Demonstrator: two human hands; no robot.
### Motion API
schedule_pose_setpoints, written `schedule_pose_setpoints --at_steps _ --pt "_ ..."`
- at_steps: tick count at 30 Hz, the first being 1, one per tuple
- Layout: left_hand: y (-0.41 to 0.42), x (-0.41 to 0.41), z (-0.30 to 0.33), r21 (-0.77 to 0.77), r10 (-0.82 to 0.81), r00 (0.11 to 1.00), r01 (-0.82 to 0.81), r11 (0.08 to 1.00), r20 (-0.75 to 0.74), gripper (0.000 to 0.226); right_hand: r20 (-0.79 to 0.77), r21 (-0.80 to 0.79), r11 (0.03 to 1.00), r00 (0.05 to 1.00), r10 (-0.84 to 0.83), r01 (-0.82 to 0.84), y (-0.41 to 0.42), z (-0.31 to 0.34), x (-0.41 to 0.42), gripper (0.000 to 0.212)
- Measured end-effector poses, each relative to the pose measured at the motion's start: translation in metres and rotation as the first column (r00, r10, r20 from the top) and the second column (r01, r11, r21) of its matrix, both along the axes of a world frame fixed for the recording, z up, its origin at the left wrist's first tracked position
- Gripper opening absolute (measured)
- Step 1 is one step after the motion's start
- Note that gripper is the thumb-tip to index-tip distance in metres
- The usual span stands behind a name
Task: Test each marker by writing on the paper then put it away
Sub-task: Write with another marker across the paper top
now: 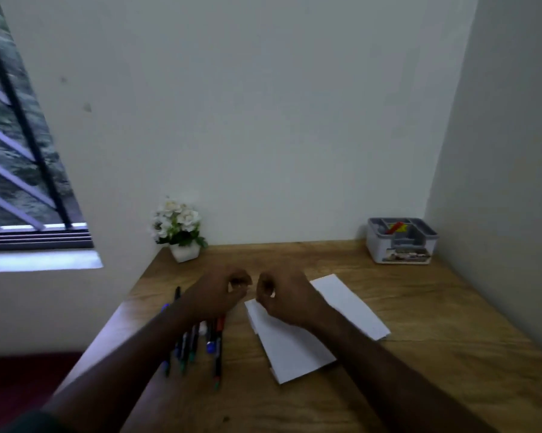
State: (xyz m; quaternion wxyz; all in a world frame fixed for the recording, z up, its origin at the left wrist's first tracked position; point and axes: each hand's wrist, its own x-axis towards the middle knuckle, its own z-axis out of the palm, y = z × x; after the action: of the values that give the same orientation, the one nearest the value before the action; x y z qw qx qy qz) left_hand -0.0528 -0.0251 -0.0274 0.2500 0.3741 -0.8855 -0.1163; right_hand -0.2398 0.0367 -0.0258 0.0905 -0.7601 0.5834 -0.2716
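Several markers (217, 360) lie side by side on the wooden desk (435, 354), partly hidden under my left forearm. To their right lies a white folded paper (351, 307). My left hand (219, 292) hovers above the far ends of the markers with its fingers curled toward the thumb, and I see nothing in it. My right hand (282, 295) hovers over the paper's left corner, curled the same way and holding nothing visible. A small gap separates the fingertips of the two hands.
A grey compartment organizer (401, 245) with a red and a yellow item stands at the back right corner. A white pot of white flowers (182, 235) stands at the back left by the wall. A window is on the left.
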Motion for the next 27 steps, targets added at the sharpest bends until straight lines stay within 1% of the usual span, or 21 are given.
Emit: schedule_pose_setpoints --at_steps 3,6,7,10,14,17,22,25,27 --pt "0.009 0.040 -0.004 0.018 0.063 0.997 -0.064 0.998 0.033 0.016 -0.018 0.070 0.997 0.999 0.045 -0.044 0.007 -0.005 0.045 0.011" --pt "0.017 0.066 -0.008 0.022 0.080 0.995 -0.081 0.996 0.057 0.031 -0.011 0.139 0.989 0.999 0.041 -0.039 0.012 -0.009 0.074 0.019" --pt "0.018 0.072 -0.010 0.016 0.077 0.994 -0.078 0.997 0.072 0.032 -0.010 0.167 0.986 1.000 0.024 -0.022 0.012 -0.011 0.080 0.019" --pt "0.024 0.079 -0.016 0.008 0.066 0.993 -0.067 0.998 0.096 0.019 0.007 0.233 0.972 1.000 -0.031 0.028 0.012 -0.013 0.088 0.019" --pt "0.024 0.081 -0.017 0.012 0.073 0.988 -0.076 0.997 0.132 0.026 0.072 0.279 0.959 0.995 -0.064 0.041 0.016 -0.008 0.088 0.015" --pt "0.023 0.080 -0.020 0.011 0.082 0.987 -0.084 0.996 0.142 0.027 0.081 0.298 0.954 0.994 -0.072 0.045 0.022 -0.004 0.089 0.012" --pt "0.021 0.077 -0.024 0.011 0.086 0.988 -0.088 0.996 0.127 0.033 0.036 0.345 0.937 0.996 -0.077 0.060 0.025 0.006 0.087 0.012" --pt "0.019 0.076 -0.025 0.010 0.086 0.991 -0.087 0.996 0.101 0.027 -0.034 0.396 0.911 0.994 -0.109 0.113 0.025 0.009 0.089 0.020" --pt "0.018 0.074 -0.026 -0.001 0.087 0.991 -0.087 0.996 0.100 0.020 -0.099 0.402 0.900 0.986 -0.138 0.166 0.027 0.009 0.093 0.023"
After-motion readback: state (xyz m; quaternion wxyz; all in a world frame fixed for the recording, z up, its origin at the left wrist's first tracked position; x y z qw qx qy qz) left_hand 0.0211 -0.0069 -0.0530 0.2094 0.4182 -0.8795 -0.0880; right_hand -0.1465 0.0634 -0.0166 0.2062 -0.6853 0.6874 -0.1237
